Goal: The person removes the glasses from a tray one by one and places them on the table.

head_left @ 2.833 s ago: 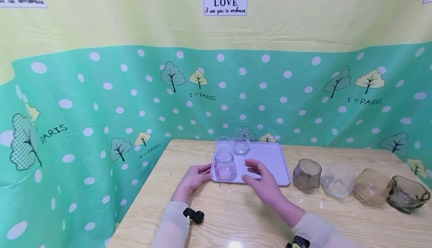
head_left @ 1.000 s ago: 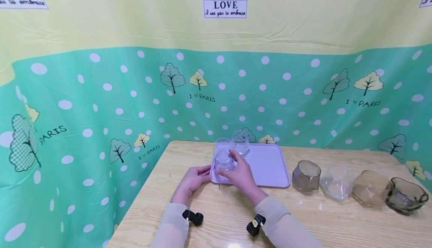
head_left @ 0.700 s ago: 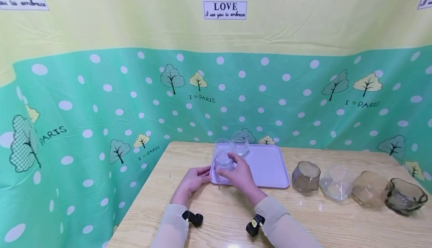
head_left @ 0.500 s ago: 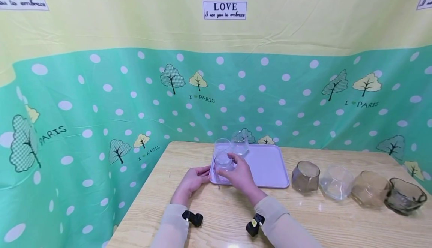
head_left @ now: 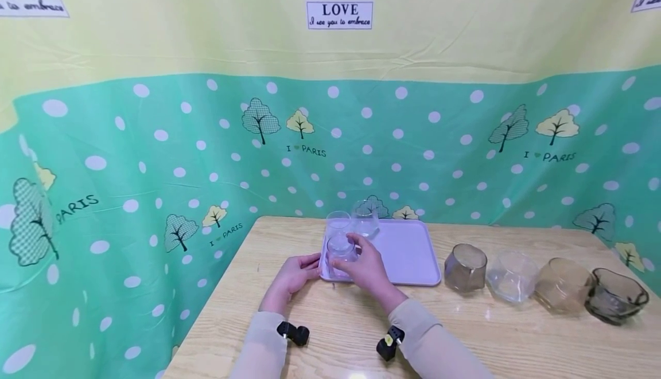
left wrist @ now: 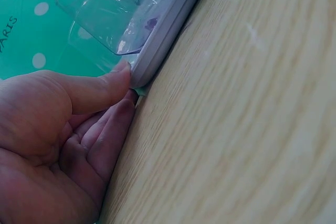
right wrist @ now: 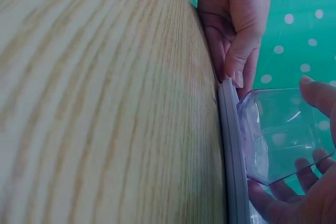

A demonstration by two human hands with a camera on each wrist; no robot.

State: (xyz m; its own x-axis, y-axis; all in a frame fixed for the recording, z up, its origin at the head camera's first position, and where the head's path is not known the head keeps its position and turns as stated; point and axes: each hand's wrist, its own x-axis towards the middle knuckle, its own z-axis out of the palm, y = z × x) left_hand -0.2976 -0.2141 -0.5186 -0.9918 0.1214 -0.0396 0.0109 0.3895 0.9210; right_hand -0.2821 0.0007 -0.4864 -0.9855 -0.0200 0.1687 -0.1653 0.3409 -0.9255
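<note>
A clear glass (head_left: 335, 253) stands upright at the near left corner of the lilac tray (head_left: 410, 253). My right hand (head_left: 370, 270) holds that glass from its right side; in the right wrist view its thumb and fingers lie around the glass (right wrist: 283, 135). At the tray's left edge, my left hand (head_left: 295, 276) pinches the corner. The left wrist view has the left thumb (left wrist: 100, 90) on the tray rim (left wrist: 163, 40), with fingers curled below it. Two more clear glasses, one at the back left (head_left: 338, 219) and one beside it (head_left: 365, 227), stand on the tray.
Right of the tray, a row of glasses stands on the wooden table (head_left: 330, 327): a smoky brown one (head_left: 466, 269), a clear one (head_left: 512, 278), an amber one (head_left: 563, 287) and a dark wavy-rimmed one (head_left: 615, 297). A patterned curtain (head_left: 310, 184) hangs behind the table.
From above the tray, my right hand has moved left and taken hold of the near clear glass, then stayed there. My left hand has kept its place at the tray's corner.
</note>
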